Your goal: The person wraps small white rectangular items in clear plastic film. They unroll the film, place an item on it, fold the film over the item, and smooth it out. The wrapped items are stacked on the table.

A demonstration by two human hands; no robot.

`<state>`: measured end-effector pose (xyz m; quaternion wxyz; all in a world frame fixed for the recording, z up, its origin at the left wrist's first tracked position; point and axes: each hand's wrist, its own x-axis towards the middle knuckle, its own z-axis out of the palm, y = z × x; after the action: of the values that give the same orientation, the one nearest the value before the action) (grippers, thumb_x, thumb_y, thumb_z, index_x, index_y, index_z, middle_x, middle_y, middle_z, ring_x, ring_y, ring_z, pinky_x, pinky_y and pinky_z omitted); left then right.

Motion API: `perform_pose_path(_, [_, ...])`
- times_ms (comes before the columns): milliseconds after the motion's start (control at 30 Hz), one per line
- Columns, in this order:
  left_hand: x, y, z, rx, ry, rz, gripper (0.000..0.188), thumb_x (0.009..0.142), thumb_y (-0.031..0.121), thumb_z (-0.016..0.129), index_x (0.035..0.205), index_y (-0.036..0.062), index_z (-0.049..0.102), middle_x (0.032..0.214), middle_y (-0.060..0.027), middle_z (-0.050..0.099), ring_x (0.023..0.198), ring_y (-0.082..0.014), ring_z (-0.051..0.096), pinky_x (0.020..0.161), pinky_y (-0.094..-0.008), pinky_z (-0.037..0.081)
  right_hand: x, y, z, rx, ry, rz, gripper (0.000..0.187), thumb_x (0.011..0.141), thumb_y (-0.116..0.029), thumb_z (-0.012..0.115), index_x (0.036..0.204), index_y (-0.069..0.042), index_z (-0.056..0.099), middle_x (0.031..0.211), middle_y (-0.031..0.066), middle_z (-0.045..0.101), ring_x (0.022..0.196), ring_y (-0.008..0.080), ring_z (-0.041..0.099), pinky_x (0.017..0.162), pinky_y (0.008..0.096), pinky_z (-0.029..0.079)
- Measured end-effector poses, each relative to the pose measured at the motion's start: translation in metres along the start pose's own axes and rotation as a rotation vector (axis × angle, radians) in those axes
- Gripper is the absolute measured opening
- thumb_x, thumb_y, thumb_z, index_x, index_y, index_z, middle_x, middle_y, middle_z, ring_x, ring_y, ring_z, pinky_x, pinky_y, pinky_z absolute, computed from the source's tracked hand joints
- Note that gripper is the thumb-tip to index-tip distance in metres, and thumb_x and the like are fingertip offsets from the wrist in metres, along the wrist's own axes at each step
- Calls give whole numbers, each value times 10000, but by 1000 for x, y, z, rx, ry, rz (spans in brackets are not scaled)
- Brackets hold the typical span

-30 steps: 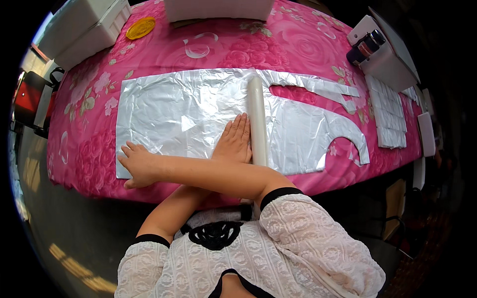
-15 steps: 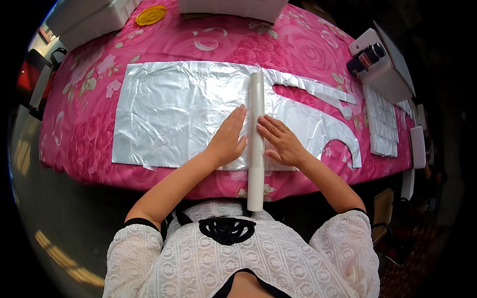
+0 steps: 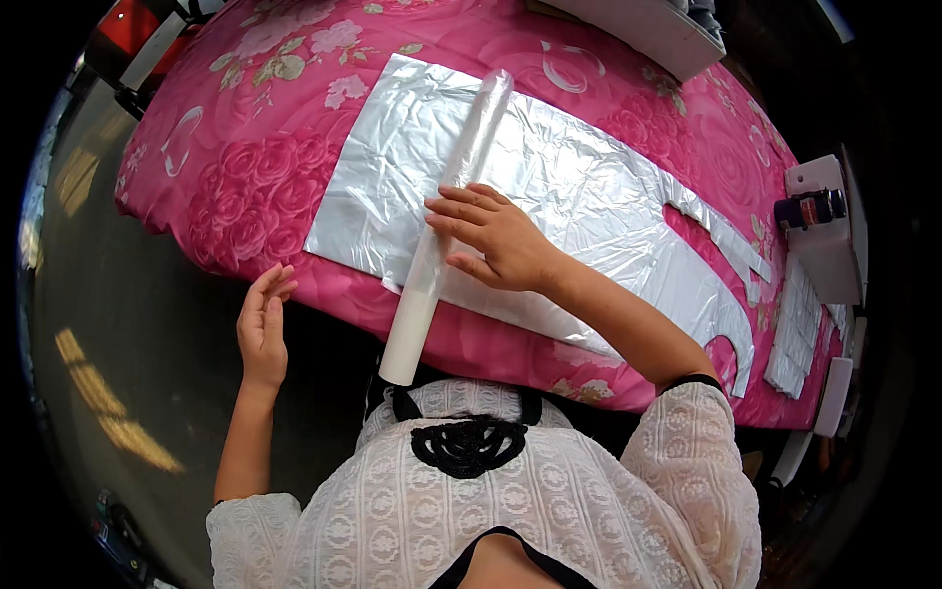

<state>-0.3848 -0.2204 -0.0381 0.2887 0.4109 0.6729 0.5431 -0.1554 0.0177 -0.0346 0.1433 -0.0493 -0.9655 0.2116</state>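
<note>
A thin silvery plastic apron [image 3: 579,196] lies spread flat on the table, its neck loop and curved cut-outs toward the right. Across its left part rests a long pale roller tube [image 3: 410,334], slanted, its near end jutting past the table edge toward me. My right hand [image 3: 496,236] lies on the tube's middle with fingers stretched out, not wrapped round it. Off the table's front edge, to the left of the tube, my left hand [image 3: 263,329] is raised with loosely bent fingers apart and nothing in it.
A pink flowered cloth [image 3: 255,187] covers the table. On the right lie folded silvery sheets [image 3: 793,329] in a stack. Behind them are a white foam box [image 3: 834,255] and a dark bottle [image 3: 811,208]. Another white box [image 3: 638,29] stands at the far edge.
The tube has travelled left across the apron and now slants, with my right hand still on it. My left hand has come off the apron to beyond the table edge. The view has turned.
</note>
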Motion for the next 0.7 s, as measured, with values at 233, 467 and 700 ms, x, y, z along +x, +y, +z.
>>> perform_pose_path(233, [-24,2,19,151,-38,-84,367,864,124,437,1186,-51,416,1065,-157,527,926,-205,549,824,-299,428,110,3,49,-139,16,-157,426,827,-360,450,1126,-70,540,1187,95,510,1202,264,368,1019,434,230])
perform_pose_path(467, [8,9,28,736,-91,-33,620,673,163,701,1159,-54,383,972,-172,508,886,-311,527,771,-364,438,169,-34,87,-82,685,498,528,707,-116,512,1205,16,394,1204,211,452,1218,337,325,1034,434,183])
perform_pose_path(700, [-5,35,58,-895,-528,-592,639,654,243,674,1145,-57,396,815,-65,524,660,-129,547,594,-270,488,103,-39,44,1617,707,677,652,708,-166,620,1251,-15,291,989,92,511,846,193,522,786,335,436])
